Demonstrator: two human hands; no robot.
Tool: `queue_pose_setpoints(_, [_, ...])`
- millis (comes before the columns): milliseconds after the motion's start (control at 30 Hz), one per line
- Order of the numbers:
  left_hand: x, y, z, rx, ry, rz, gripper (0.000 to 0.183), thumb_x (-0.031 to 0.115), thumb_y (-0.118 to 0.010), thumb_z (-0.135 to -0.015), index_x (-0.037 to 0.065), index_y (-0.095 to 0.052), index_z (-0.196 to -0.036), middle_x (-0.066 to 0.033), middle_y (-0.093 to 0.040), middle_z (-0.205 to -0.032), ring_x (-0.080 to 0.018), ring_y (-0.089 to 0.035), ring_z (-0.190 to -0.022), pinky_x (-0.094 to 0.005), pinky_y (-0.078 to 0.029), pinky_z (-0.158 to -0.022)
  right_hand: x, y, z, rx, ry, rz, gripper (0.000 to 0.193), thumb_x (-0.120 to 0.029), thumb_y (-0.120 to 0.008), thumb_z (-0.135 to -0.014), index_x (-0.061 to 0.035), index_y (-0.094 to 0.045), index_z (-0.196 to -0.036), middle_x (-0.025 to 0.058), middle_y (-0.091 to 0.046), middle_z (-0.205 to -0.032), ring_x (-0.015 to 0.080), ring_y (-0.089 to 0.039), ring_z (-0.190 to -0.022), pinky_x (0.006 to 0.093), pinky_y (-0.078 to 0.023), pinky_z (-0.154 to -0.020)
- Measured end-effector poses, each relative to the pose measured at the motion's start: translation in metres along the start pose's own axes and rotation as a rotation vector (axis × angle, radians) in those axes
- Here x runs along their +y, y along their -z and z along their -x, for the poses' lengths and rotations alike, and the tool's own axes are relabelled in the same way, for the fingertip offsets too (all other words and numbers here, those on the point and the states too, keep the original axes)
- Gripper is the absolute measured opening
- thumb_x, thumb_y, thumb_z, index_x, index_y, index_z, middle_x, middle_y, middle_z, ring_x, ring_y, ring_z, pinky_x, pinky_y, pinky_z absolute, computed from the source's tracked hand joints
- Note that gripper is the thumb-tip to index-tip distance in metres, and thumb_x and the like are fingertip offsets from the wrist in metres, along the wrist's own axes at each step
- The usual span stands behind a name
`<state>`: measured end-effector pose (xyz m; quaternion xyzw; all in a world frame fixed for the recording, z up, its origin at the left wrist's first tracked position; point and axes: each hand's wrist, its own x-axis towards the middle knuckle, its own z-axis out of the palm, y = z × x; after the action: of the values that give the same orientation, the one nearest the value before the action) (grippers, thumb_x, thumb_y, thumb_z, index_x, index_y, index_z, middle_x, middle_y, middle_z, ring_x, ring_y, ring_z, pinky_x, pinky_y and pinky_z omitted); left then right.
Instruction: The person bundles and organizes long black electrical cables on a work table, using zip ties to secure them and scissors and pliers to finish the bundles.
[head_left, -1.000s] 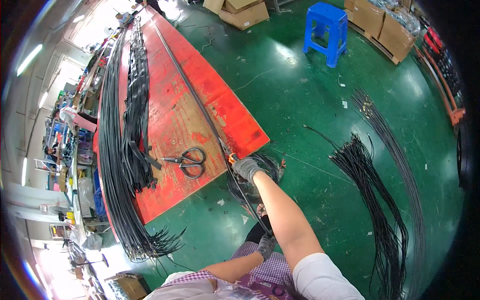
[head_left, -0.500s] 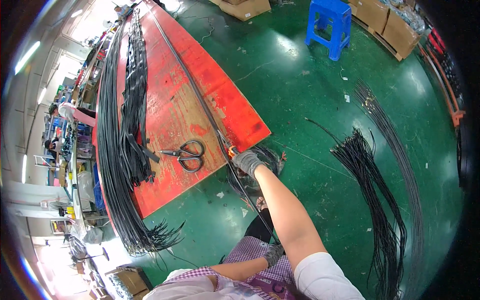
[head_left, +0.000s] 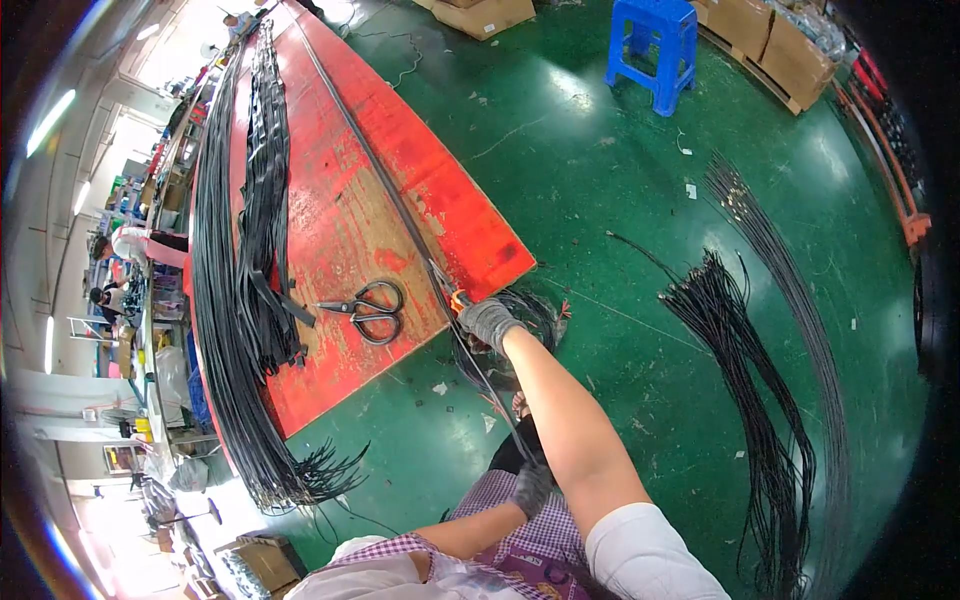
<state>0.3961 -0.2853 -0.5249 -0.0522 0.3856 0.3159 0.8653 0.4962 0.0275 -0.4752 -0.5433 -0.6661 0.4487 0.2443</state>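
Red-topped table [head_left: 480, 245] extends ahead and left of the right hand [head_left: 490, 323]. Black-handled scissors [head_left: 378, 330] lie on it, left of that grip; flat black strips [head_left: 264, 200] lie farther left. Coiled cable [head_left: 542, 315] sits on the floor below the hand, partly hidden; a black cable bundle [head_left: 735, 360] lies well to its right. Right fingers are wrapped round an orange-handled tool [head_left: 458, 301] against the long black cord [head_left: 400, 206]. Left hand [head_left: 533, 489], nearer the body, is curled round the cord. Right arm reaches forward; left forearm crosses the apron.
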Motion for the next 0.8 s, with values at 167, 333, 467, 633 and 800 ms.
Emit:
queue_pose_setpoints(167, [0.116,-0.07,-0.042,0.048,-0.371,-0.379,0.021,0.016,-0.042,-0.082,0.006,-0.043,-0.1,-0.006,-0.048,-0.093,-0.0146,-0.046,-0.077,-0.0264,-0.036,-0.065,0.01,-0.013,-0.007,0.106,0.152,0.157,0.016,-0.013,-0.043,-0.072,-0.0041,-0.057,-0.074,0.0126,-0.057,-0.06,0.0255,-0.057,-0.056,0.039,-0.044,-0.046])
queue_pose_setpoints(333, [0.127,-0.149,0.0,0.263,-0.259,-0.424,0.011,0.009,-0.052,-0.078,0.005,-0.05,-0.088,-0.0027,-0.052,-0.074,-0.0119,-0.048,-0.054,-0.0224,-0.037,-0.047,0.006,-0.013,-0.009,0.093,0.161,0.094,0.015,-0.015,-0.045,-0.069,-0.0063,-0.057,-0.068,0.0121,-0.057,-0.06,0.0264,-0.057,-0.056,0.04,-0.044,-0.047])
queue_pose_setpoints(467, [0.108,-0.099,0.008,0.141,-0.17,-0.36,0.015,0.01,-0.053,-0.077,0.003,-0.051,-0.091,-0.0009,-0.051,-0.072,-0.0117,-0.048,-0.056,-0.024,-0.039,-0.047,-0.037,0.011,-0.001,0.011,0.065,0.313,0.015,-0.016,-0.046,-0.067,-0.0053,-0.056,-0.066,0.0149,-0.056,-0.062,0.0289,-0.056,-0.057,0.0408,-0.043,-0.05])
queue_pose_setpoints(633, [0.101,-0.141,0.015,0.165,-0.254,-0.449,0.015,0.013,-0.05,-0.08,0.003,-0.05,-0.091,-0.003,-0.051,-0.071,-0.0098,-0.046,-0.055,-0.0225,-0.039,-0.049,-0.03,0.023,0.008,-0.051,-0.045,0.131,0.021,-0.016,-0.042,-0.069,-0.0025,-0.057,-0.07,0.0186,-0.056,-0.067,0.031,-0.056,-0.06,0.0408,-0.043,-0.054])
queue_pose_setpoints(800, [0.139,-0.135,0.012,0.33,-0.415,-0.662,0.02,0.015,-0.05,-0.08,0.003,-0.049,-0.095,-0.0041,-0.052,-0.071,-0.0115,-0.05,-0.057,-0.0256,-0.044,-0.054,-0.033,0.015,0.003,-0.069,-0.007,0.155,0.019,-0.014,-0.043,-0.068,-0.0027,-0.058,-0.071,0.0192,-0.056,-0.068,0.0306,-0.056,-0.06,0.0398,-0.044,-0.054])
